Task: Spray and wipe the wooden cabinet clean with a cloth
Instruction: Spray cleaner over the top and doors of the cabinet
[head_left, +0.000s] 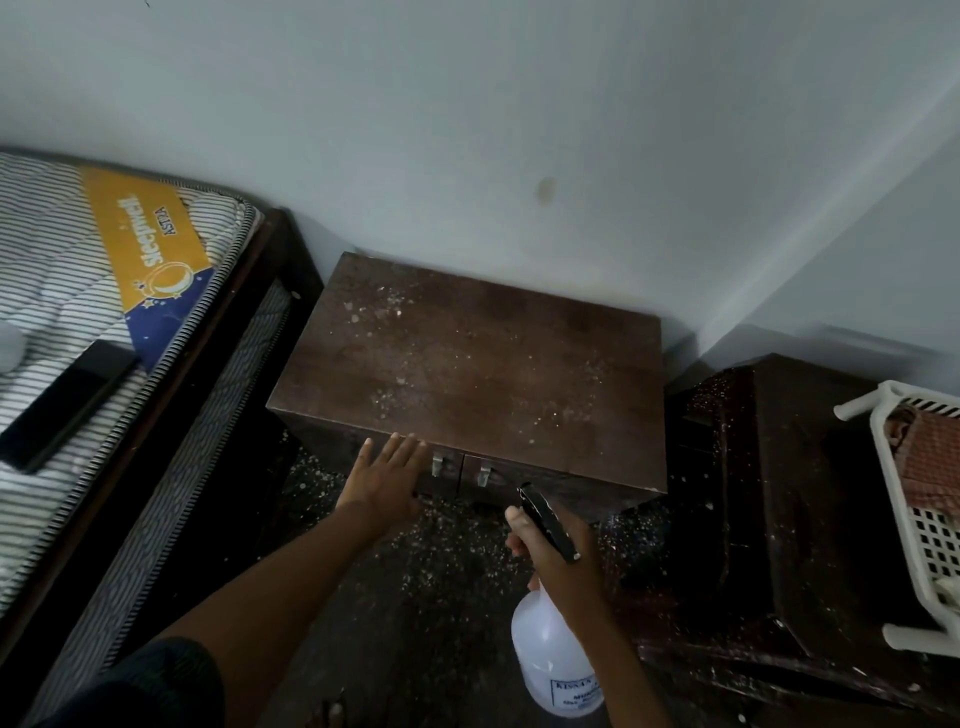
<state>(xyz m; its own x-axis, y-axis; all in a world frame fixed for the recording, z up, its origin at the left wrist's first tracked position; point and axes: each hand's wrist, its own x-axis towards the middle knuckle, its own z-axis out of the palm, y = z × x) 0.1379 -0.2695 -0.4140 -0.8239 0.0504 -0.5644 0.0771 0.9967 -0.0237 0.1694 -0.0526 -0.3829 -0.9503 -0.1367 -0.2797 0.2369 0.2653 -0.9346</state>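
1. Pale blue-grey walls (519, 130) meet in a corner at the right of my head view, and a dark speckled floor (441, 571) runs below them
2. I see the wooden cabinet (467, 364) standing against the back wall, its dark brown top dusted with pale specks and crumbs
3. Two small metal handles (437, 464) sit side by side on the cabinet's front, just under the near edge
4. My left hand (387, 480) reaches forward with fingers spread flat and nothing in it, its fingertips at the cabinet's front top edge, just left of the handles
5. My right hand (556, 551) is wrapped around the neck of a spray bottle (550, 654), fingers curled tight on it below the black trigger head (548, 522)
6. That bottle is translucent white with a printed label low on its body; the label is too blurred for me to read, and the nozzle end points toward the cabinet's front
7. I hold the bottle in the air over the floor, near the cabinet's front and apart from it
8. At the left lies a striped mattress (62, 270) on a dark bed frame (171, 415), with a yellow and blue brand label on it
9. A flat black object (67, 400) rests on the mattress near its edge
10. Right of the cabinet stands another dark piece of furniture (779, 493), with a white plastic basket (914, 530) on it holding reddish cloth (930, 462)
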